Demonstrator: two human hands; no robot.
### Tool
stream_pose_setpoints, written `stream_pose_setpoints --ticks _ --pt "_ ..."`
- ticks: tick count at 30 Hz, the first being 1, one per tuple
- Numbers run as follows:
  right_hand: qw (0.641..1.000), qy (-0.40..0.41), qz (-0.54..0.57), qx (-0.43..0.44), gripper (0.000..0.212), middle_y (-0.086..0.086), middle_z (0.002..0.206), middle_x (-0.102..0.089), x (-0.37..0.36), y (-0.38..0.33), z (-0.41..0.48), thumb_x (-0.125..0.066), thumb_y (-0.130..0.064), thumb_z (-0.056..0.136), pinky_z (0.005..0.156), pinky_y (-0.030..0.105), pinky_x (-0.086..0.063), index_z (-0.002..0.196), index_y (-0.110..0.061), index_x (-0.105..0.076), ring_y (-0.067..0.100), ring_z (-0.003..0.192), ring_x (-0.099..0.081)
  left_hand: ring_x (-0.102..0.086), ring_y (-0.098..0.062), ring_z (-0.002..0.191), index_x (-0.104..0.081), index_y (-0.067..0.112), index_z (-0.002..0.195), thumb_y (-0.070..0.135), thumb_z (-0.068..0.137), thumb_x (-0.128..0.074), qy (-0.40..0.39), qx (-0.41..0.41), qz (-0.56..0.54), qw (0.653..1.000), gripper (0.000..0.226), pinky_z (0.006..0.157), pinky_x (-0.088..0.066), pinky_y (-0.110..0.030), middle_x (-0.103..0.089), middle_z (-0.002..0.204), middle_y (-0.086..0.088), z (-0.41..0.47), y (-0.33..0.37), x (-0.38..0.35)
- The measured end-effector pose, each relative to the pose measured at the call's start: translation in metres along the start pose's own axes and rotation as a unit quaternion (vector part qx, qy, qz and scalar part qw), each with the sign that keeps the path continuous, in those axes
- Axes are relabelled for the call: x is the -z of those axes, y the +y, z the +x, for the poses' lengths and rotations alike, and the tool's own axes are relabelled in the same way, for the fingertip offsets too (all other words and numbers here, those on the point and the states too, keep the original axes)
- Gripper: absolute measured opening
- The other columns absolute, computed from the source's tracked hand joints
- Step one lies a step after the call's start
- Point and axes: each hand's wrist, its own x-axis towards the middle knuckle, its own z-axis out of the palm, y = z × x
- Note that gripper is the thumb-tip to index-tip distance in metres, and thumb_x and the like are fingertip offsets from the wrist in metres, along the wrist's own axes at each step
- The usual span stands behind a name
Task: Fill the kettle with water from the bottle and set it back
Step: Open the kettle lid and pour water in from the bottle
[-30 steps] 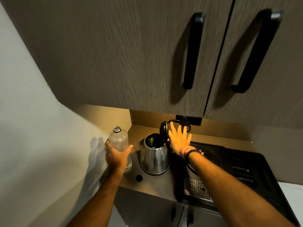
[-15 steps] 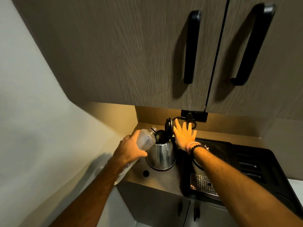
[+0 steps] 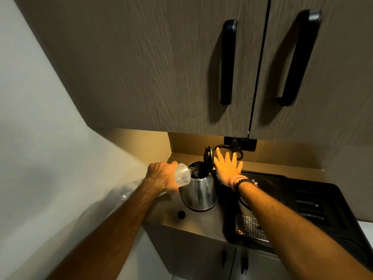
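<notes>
A steel kettle (image 3: 200, 190) stands on the brown counter (image 3: 193, 221) with its black lid (image 3: 208, 157) flipped up. My left hand (image 3: 162, 176) grips a clear plastic bottle (image 3: 182, 175), tipped nearly flat, its neck over the kettle's open mouth. The bottle's base is blurred behind my left forearm. My right hand (image 3: 228, 168) is flat with fingers spread, just right of the lid and the kettle's hidden handle, holding nothing.
A small black bottle cap (image 3: 181, 214) lies on the counter in front of the kettle. A black tray (image 3: 314, 211) with a perforated metal drip grate (image 3: 250, 229) fills the right. Upper cabinets (image 3: 161, 67) with black handles hang close overhead; a wall socket (image 3: 240, 142) and cord sit behind.
My left hand lifted the bottle from upright on the counter, tipped it and brought its neck over the kettle's mouth. My right hand stayed beside the lid.
</notes>
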Motion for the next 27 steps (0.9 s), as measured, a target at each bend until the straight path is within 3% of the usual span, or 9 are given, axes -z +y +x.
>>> stream_pose_setpoints --ticks 6,17,27 --pt "1.0 0.0 0.002 0.001 0.072 0.02 0.162 0.007 0.0 0.0 -0.001 -0.031 -0.046 0.096 0.112 0.07 0.007 0.151 -0.035 0.014 0.046 0.144 0.019 -0.061 -0.027 0.101 -0.041 0.024 0.133 0.052 0.058 -0.081 -0.008 -0.004 0.016 1.0 0.09 0.085 -0.053 -0.039 -0.063 0.115 -0.007 0.002 0.003 0.005" --pt "1.0 -0.005 0.007 -0.004 0.074 0.019 0.162 0.008 0.0 0.0 -0.001 -0.029 -0.056 0.094 0.112 0.069 0.009 0.15 -0.036 0.014 0.044 0.144 0.02 -0.061 -0.026 0.1 -0.041 0.024 0.134 0.053 0.058 -0.081 0.0 0.002 0.013 1.0 0.091 0.085 -0.052 -0.039 -0.063 0.115 -0.007 0.0 0.001 0.005" --pt "1.0 -0.007 0.007 0.0 0.074 0.019 0.162 0.008 0.001 0.001 -0.001 -0.03 -0.052 0.094 0.112 0.07 0.009 0.15 -0.036 0.015 0.045 0.144 0.02 -0.062 -0.026 0.099 -0.039 0.026 0.132 0.059 0.055 -0.079 0.012 0.014 -0.041 0.999 0.092 0.082 -0.049 -0.039 -0.063 0.115 -0.005 0.002 -0.003 -0.008"
